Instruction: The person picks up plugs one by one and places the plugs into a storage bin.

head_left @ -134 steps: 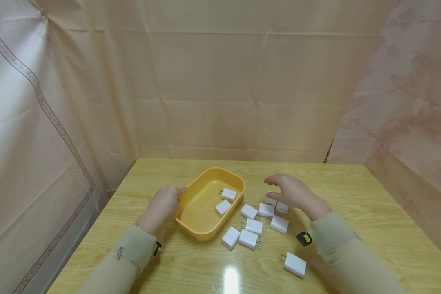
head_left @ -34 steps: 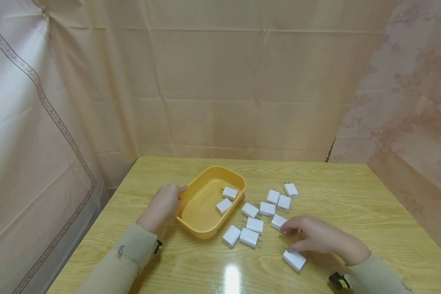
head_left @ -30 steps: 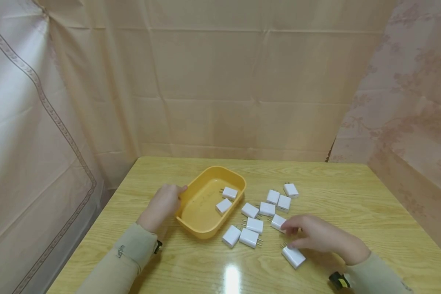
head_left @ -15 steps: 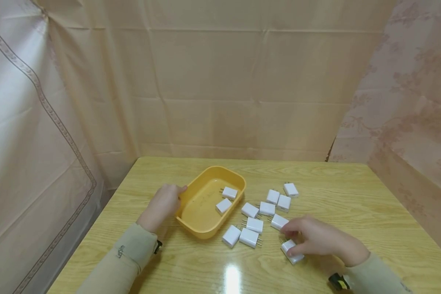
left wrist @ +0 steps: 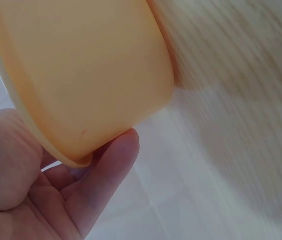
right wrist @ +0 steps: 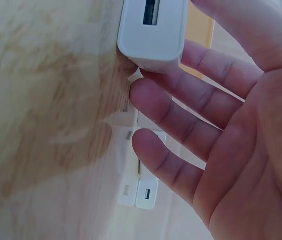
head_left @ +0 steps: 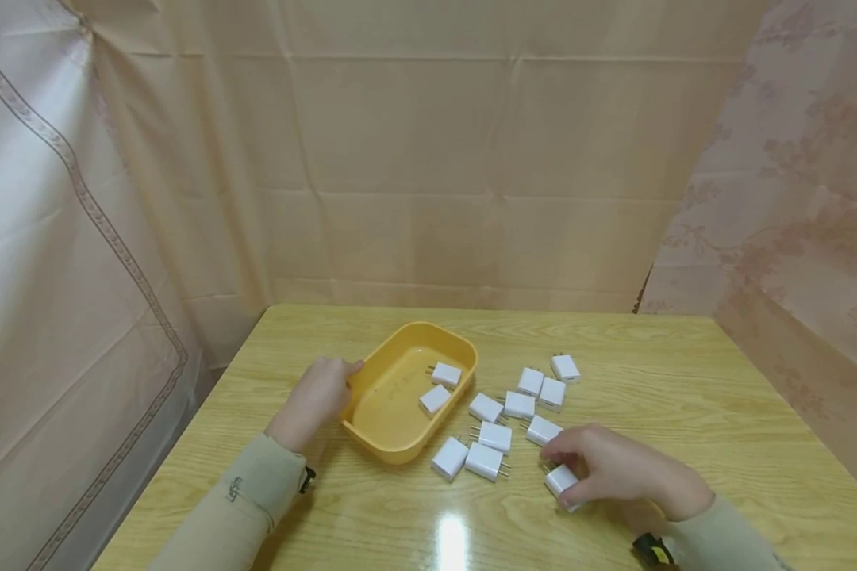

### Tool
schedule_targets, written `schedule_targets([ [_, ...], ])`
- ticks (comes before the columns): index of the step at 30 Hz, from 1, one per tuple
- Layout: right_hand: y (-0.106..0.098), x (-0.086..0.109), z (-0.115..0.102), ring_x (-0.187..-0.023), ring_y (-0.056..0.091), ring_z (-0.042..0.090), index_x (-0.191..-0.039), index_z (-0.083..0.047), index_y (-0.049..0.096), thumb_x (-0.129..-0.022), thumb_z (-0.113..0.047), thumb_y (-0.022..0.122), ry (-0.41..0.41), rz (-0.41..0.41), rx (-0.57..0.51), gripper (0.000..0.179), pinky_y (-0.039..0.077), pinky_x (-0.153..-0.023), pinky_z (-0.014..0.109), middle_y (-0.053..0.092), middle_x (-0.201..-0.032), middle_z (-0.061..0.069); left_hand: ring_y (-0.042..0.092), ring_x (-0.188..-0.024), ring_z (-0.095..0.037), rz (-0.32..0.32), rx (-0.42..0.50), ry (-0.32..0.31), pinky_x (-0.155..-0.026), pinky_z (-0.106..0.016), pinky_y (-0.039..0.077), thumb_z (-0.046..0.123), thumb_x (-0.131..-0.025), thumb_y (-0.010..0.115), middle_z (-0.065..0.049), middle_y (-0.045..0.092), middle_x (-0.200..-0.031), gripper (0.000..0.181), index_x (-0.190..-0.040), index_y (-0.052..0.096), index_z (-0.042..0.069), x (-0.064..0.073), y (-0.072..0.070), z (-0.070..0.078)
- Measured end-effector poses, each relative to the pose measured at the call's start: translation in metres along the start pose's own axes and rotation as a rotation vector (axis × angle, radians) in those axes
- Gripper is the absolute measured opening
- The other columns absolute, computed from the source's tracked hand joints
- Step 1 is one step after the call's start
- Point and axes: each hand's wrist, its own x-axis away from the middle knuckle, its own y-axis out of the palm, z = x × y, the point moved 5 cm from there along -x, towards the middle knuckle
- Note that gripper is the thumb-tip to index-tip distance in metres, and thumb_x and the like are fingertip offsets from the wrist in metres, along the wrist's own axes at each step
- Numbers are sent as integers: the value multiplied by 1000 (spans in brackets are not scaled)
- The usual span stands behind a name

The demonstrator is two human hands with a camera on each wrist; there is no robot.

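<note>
My left hand point(head_left: 316, 403) grips the left rim of a yellow plastic bin point(head_left: 393, 420), thumb on one side of the wall and fingers on the other. In the left wrist view, the bin's pale outer wall point(left wrist: 101, 65) fills the upper part. Two white USB charger plugs lie inside the bin near its right wall. At the right, my right hand point(head_left: 614, 468) pinches a white charger plug point(head_left: 560, 480) between thumb and fingers, low over the table. The right wrist view shows this plug's USB port end point(right wrist: 150, 35); its other fingers are loosely bent.
Several white charger plugs point(head_left: 496, 438) lie scattered on the wooden table point(head_left: 685, 381) between the bin and my right hand. One plug point(head_left: 565, 369) sits farther back on its own. Cloth curtains point(head_left: 428, 159) hang behind and on both sides.
My right hand came from the back plugs to the nearest one, drew that plug slightly away from me, and its thumb and fingers closed on it. The left hand and bin stayed put.
</note>
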Motion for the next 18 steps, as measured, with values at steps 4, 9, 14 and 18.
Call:
schedule_targets([
  [4, 2, -2, 2, -90, 57, 3, -119, -14, 72, -82, -45, 84, -1, -8, -17, 50, 52, -80, 29, 67, -108, -15, 36, -53, -14, -8, 10, -8, -46, -25, 36, -11, -91, 57, -21, 65, -129, 46, -135, 63, 2, 1, 0, -1],
  [9, 2, -3, 1, -84, 57, 4, -118, -15, 72, -83, -37, 84, -36, -13, -52, 42, 51, -73, 26, 66, -103, -15, 36, -53, -15, -19, 17, -26, -46, -25, 37, -11, -91, 57, -20, 64, -132, 47, -136, 63, 2, 2, -1, -1],
  [14, 2, -3, 0, -83, 56, 4, -118, -16, 72, -83, -32, 85, -26, -13, -67, 41, 51, -72, 26, 65, -102, -16, 36, -53, -14, -32, 19, -30, -46, -25, 37, -10, -93, 57, -20, 63, -132, 46, -137, 62, 3, 1, 0, 0],
  [18, 1, -2, 0, -85, 56, 5, -120, -15, 72, -82, -33, 85, -6, -7, -56, 44, 51, -73, 27, 64, -103, -16, 34, -51, -13, -23, 26, -26, -44, -24, 35, -10, -93, 58, -21, 65, -130, 45, -136, 62, 2, 1, 0, 0],
])
